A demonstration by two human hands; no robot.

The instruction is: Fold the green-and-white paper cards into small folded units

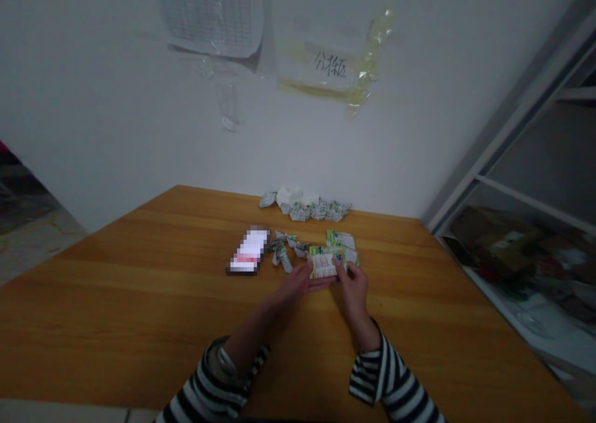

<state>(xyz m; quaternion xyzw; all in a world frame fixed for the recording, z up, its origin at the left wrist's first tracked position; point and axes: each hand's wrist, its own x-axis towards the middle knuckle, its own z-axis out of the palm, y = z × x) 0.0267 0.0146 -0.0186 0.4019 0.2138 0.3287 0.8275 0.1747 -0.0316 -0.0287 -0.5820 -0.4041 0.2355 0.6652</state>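
Observation:
Between my two hands is a small printed packet, white with green, yellow and red print, held just above the wooden table. My left hand supports it from the left, with fingers under it. At its right end, my right hand pinches the packet with thumb and fingers. Just behind it lie more green and white packets, partly hidden by the held one. Several crumpled pieces of printed wrapper lie to the left of my hands.
A phone with a lit, blurred screen lies left of the wrapper pieces. A row of crumpled wrappers and white paper sits along the wall. Taped sheets hang above. A shelf frame with boxes stands on the right.

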